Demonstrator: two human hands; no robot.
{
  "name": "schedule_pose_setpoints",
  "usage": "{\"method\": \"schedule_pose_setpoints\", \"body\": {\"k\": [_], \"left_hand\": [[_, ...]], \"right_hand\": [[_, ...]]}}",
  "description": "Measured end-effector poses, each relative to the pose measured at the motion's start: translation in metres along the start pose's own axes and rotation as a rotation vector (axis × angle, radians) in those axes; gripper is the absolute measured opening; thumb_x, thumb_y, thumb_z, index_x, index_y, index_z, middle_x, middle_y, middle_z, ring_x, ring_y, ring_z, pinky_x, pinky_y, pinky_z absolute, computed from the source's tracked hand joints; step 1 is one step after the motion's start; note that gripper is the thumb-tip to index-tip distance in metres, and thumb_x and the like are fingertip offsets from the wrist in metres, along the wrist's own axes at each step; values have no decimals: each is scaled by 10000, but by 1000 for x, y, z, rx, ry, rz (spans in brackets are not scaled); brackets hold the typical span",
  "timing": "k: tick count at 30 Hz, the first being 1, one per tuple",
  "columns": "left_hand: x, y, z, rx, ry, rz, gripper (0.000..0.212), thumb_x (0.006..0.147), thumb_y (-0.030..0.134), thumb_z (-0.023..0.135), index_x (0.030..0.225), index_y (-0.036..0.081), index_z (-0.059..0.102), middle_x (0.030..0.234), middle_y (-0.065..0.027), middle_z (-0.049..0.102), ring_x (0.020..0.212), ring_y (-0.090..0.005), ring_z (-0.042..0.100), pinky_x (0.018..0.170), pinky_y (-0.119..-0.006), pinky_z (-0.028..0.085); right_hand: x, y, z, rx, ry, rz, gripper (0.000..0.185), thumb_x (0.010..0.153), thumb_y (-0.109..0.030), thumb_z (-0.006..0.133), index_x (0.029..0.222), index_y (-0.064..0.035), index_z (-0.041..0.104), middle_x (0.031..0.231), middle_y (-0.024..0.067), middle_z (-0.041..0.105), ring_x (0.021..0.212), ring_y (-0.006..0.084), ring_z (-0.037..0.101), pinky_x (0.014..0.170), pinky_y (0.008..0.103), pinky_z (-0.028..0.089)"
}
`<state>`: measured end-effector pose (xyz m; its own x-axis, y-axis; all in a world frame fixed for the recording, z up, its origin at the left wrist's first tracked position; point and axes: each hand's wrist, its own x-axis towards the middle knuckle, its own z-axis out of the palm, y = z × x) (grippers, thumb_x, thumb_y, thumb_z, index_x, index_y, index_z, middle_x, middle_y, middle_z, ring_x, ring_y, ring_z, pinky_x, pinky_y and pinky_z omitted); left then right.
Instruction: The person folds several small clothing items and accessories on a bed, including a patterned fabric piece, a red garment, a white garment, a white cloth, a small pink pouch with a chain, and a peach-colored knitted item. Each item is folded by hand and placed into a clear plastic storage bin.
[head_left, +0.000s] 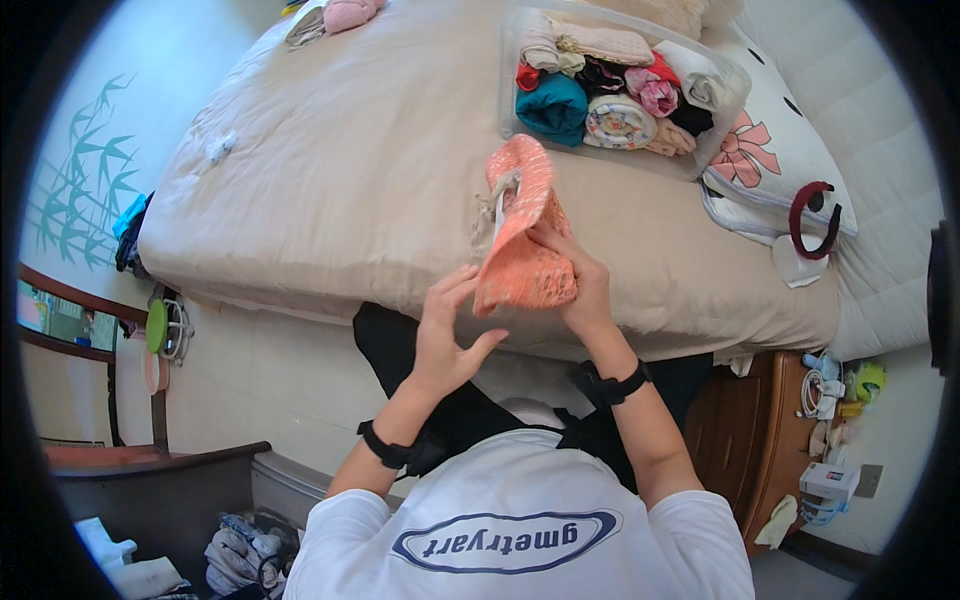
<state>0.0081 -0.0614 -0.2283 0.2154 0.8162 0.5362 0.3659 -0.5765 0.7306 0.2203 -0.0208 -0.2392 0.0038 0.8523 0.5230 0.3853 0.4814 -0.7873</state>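
An orange knitted sun hat (525, 255) with a curved brim and a greyish tie hangs above the bed's near edge. My right hand (585, 281) grips its right side, the fingers partly hidden by the fabric. At the hat's lower left, my left hand (454, 334) has its fingers spread; the fingertips are close to the brim, and I cannot tell whether they touch it. Beyond the hat, a clear plastic bin (510, 75) on the bed holds several rolled clothes, among them a teal roll (553, 109) and a patterned white roll (619, 122).
The beige bedsheet (337, 165) spreads ahead of me. On the right lie a white printed pillow (757, 161) and a dark red headband (804, 217). A wooden nightstand (765, 442) stands at the right. Pink rolled clothing (351, 13) rests on the bed's far left.
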Motion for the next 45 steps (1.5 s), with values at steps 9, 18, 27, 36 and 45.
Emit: {"method": "schedule_pose_setpoints", "body": {"k": [9, 18, 27, 36, 45], "left_hand": [[20, 11, 17, 123, -129, 325, 322, 766, -15, 648, 1088, 2, 645, 1128, -174, 684, 1093, -312, 660, 988, -437, 518], [29, 8, -13, 275, -455, 639, 116, 724, 91, 680, 835, 98, 648, 1017, -52, 696, 1094, -199, 644, 1115, -468, 425], [19, -1, -5, 229, -647, 581, 123, 671, 65, 674, 785, 108, 655, 935, -32, 678, 1069, -169, 633, 1145, -501, 378], [5, -33, -12, 414, -330, 377, 501, 700, 122, 719, 1174, 111, 557, 1245, -98, 558, 1226, -283, 523, 1128, -506, 369], [26, -56, 12, 372, -386, 519, 710, 729, 57, 696, 1403, 109, 482, 1506, -146, 428, 1396, -312, 416, 1172, -530, 293]], "right_hand": [[-30, 17, -12, 176, 65, 199, 424, 820, 20, 696, 1240, -12, 653, 1321, 157, 626, 1327, 277, 515, 1104, 365, 392], [-10, -8, -53, -584, -312, -425, 479, 750, -63, 657, 1218, 13, 590, 1352, 235, 546, 1252, 403, 535, 1042, 469, 451], [37, -63, -65, -279, -720, 163, 737, 887, -235, 569, 1542, -145, 244, 1248, 283, 585, 1125, 474, 566, 979, 487, 453], [10, -32, 9, -818, -475, -199, 473, 903, -400, 608, 1347, -239, 583, 940, 124, 575, 938, 296, 537, 821, 444, 399], [10, -12, -24, -433, -538, -181, 473, 800, -153, 648, 1273, -158, 634, 936, 120, 562, 925, 317, 534, 851, 459, 407]]}}
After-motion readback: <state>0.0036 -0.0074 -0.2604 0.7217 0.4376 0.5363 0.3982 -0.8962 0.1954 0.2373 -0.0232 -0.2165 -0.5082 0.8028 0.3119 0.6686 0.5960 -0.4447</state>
